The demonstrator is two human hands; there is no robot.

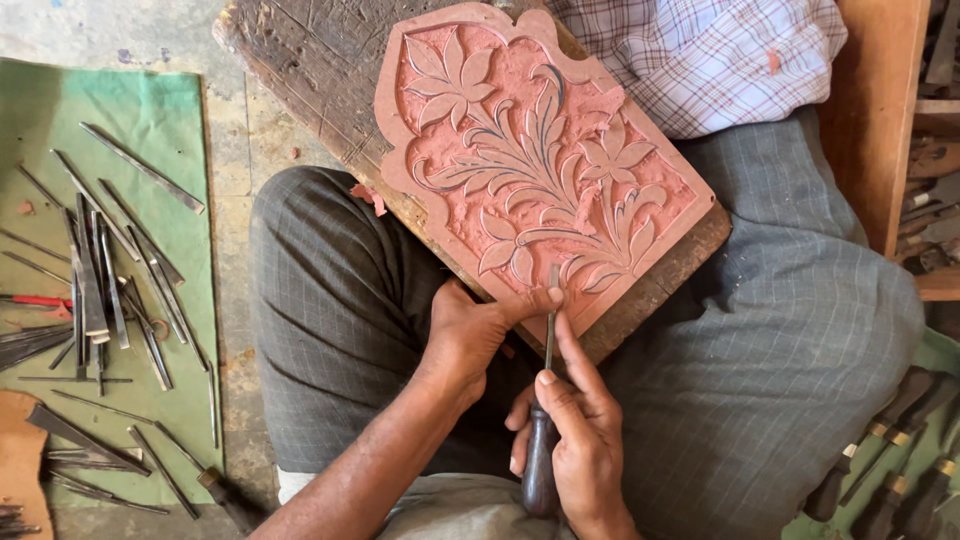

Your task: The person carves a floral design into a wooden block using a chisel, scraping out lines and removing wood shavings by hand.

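A reddish carved panel (540, 150) with a raised pattern of leaves and flowers lies tilted on a dark worn wooden board (310, 60) across my lap. My right hand (575, 435) grips a carving chisel (543, 400) by its dark wooden handle, the thin steel blade pointing up to the panel's near edge. My left hand (475, 330) rests against that near edge, its thumb and forefinger steadying the blade close to the tip.
A green cloth (170, 130) on the floor at the left holds several loose steel chisels (95, 280). More wooden-handled tools (890, 460) lie at the lower right. A checked cloth (710, 55) sits behind the panel, and a wooden plank (880, 100) stands at the right.
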